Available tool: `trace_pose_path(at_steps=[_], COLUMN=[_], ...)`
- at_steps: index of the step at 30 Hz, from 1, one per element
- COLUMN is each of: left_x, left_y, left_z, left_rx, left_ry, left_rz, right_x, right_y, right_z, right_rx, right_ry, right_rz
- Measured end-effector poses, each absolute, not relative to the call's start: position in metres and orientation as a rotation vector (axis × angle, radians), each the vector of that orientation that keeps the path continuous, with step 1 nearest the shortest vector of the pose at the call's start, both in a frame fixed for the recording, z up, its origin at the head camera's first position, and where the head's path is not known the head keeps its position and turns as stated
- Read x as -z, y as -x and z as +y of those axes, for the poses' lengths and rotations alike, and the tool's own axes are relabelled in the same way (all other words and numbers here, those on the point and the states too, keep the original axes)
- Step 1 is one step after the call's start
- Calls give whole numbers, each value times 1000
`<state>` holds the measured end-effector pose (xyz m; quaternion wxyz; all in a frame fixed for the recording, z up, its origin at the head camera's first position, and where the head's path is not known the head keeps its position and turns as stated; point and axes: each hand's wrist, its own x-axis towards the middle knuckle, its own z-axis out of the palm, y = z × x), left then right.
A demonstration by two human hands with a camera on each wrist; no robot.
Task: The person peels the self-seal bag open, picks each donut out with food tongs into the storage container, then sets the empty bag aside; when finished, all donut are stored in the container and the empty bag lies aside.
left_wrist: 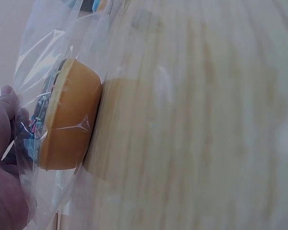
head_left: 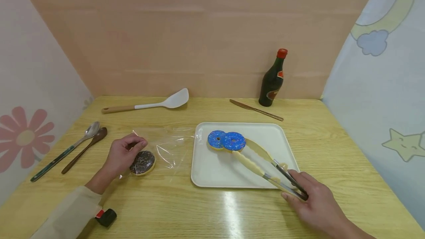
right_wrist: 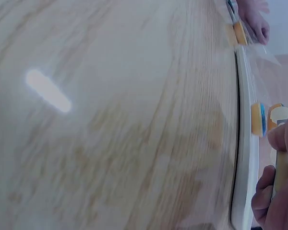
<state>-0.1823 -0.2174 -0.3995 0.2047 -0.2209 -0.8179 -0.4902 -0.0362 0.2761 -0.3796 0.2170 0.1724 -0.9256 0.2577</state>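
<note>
The right hand grips cream-tipped metal tongs, their long axis pointing up-left, tips apart around a blue-iced doughnut.

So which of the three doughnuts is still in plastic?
The chocolate doughnut under the left hand, inside the clear bag. The two blue doughnuts lie bare on the white tray.

No lettering can be read, not even on the bottle label.

Two doughnuts are set on the tray; left of it, a third doughnut is kept inside the bag.
</note>
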Motion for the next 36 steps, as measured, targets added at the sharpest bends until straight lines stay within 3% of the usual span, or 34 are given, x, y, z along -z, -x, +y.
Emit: trace_pose_path(at_steps=[36], left_x=[374], left_y=[166], left_z=[-203], left_rx=[1346], left_ry=[652], left_rz=[-2255], right_x=[387], right_y=[50], right_z=[296], right_rx=[-543], right_ry=[-236], right_rz=[-2726])
